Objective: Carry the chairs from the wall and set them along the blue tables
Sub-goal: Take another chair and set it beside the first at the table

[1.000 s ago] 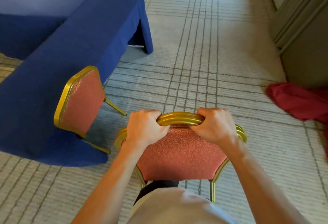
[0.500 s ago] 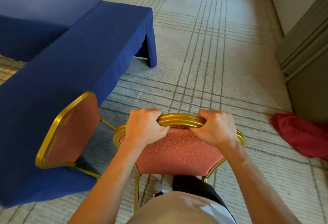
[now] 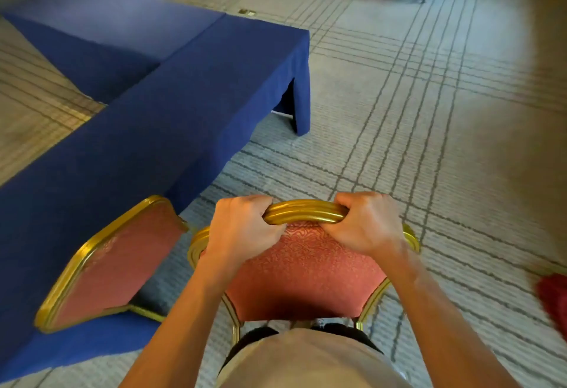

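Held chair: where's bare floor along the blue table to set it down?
Free: carpet beside the blue table, from the parked chair to the table's far corner. Crowded: the near end, taken by that chair.

The light is soft and warm. The carpet [image 3: 460, 157] looks brightest on the right. Edges bend and blur; corners go dark.

no readable text, labels, brands, numbers or signs anywhere
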